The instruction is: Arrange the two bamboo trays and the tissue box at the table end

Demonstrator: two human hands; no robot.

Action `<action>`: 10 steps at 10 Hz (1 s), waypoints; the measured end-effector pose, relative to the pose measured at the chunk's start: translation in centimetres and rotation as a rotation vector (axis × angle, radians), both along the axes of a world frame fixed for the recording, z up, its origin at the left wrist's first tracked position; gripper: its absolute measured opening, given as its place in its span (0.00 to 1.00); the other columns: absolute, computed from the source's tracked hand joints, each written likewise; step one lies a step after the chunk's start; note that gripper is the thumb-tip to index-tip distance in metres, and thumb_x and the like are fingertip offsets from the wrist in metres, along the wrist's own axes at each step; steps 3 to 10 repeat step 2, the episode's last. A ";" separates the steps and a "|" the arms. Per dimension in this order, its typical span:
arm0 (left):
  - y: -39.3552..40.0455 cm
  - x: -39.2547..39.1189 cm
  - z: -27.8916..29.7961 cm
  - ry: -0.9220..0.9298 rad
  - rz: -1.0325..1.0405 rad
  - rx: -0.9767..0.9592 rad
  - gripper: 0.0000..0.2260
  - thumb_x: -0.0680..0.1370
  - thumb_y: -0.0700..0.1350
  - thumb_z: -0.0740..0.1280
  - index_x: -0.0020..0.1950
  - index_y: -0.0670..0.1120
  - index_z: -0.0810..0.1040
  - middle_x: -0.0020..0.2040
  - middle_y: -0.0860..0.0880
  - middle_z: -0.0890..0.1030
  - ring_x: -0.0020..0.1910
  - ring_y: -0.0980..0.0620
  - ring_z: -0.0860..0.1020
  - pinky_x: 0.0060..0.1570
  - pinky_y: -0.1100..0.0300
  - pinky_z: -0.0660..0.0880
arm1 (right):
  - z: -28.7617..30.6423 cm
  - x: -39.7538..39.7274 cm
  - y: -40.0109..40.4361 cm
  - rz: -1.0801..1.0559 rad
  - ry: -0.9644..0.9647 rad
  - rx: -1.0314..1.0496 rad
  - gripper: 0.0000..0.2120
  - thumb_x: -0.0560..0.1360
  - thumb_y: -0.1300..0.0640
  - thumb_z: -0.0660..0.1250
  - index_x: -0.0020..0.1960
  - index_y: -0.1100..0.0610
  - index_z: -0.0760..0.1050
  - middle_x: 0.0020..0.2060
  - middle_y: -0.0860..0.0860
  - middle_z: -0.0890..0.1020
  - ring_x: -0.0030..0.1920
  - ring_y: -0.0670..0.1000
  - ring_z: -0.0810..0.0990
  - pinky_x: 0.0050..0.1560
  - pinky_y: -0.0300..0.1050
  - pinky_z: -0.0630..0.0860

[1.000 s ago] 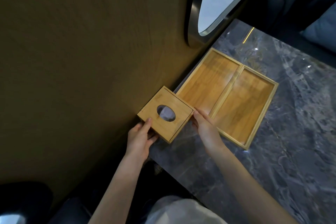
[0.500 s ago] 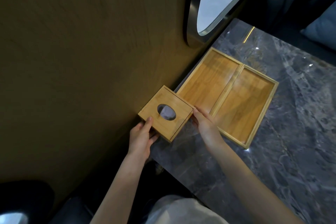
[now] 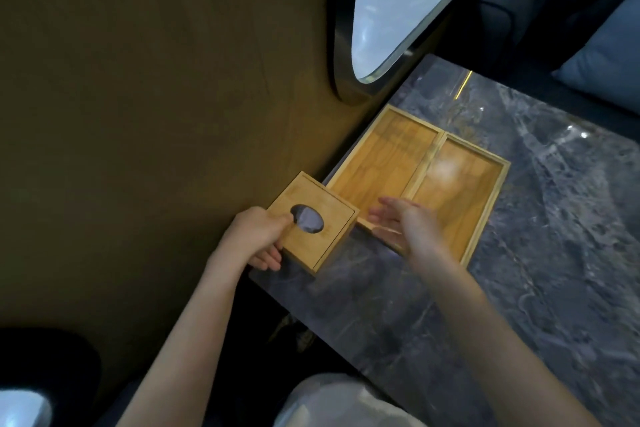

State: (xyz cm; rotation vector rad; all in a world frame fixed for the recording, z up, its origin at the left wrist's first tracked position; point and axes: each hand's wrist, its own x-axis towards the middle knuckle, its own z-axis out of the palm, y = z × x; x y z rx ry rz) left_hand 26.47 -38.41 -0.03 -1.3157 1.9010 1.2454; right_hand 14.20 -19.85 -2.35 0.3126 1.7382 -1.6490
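A square bamboo tissue box (image 3: pixel 322 246) with an oval hole in its lid sits at the table's near corner, against the wall. My left hand (image 3: pixel 258 236) grips its near-left corner, thumb on the lid at the hole, fingers underneath. Two bamboo trays lie side by side beyond the box: the left tray (image 3: pixel 384 163) runs along the wall and the right tray (image 3: pixel 464 184) touches it. My right hand (image 3: pixel 403 227) hovers open and blurred over the trays' near ends, apart from the box.
The dark grey marble table (image 3: pixel 519 288) stretches to the right and toward me. A brown wall (image 3: pixel 156 97) borders its left side, with an oval window (image 3: pixel 398 3) above the trays. A blue cushion (image 3: pixel 609 73) lies at the far right.
My right hand has let go of the box's right side and lifted over the trays. My left thumb has slid onto the lid by the hole. The box stays at the corner.
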 end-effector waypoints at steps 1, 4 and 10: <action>0.2 -2.8 3.0 0.119 -0.130 -0.074 0.19 0.77 0.56 0.60 0.40 0.41 0.78 0.34 0.44 0.83 0.30 0.51 0.82 0.29 0.60 0.75 | 4.2 -1.6 1.9 -0.287 0.183 -0.123 0.10 0.76 0.63 0.56 0.44 0.60 0.77 0.31 0.52 0.83 0.33 0.48 0.82 0.37 0.42 0.77; 1.1 -7.0 6.7 0.282 -0.274 -0.152 0.16 0.76 0.55 0.60 0.48 0.42 0.77 0.42 0.46 0.81 0.41 0.51 0.80 0.36 0.59 0.74 | 10.4 -3.3 6.4 -0.579 0.349 -0.379 0.12 0.74 0.64 0.56 0.39 0.56 0.76 0.25 0.49 0.83 0.29 0.47 0.81 0.32 0.39 0.75; 1.1 -7.0 6.7 0.282 -0.274 -0.152 0.16 0.76 0.55 0.60 0.48 0.42 0.77 0.42 0.46 0.81 0.41 0.51 0.80 0.36 0.59 0.74 | 10.4 -3.3 6.4 -0.579 0.349 -0.379 0.12 0.74 0.64 0.56 0.39 0.56 0.76 0.25 0.49 0.83 0.29 0.47 0.81 0.32 0.39 0.75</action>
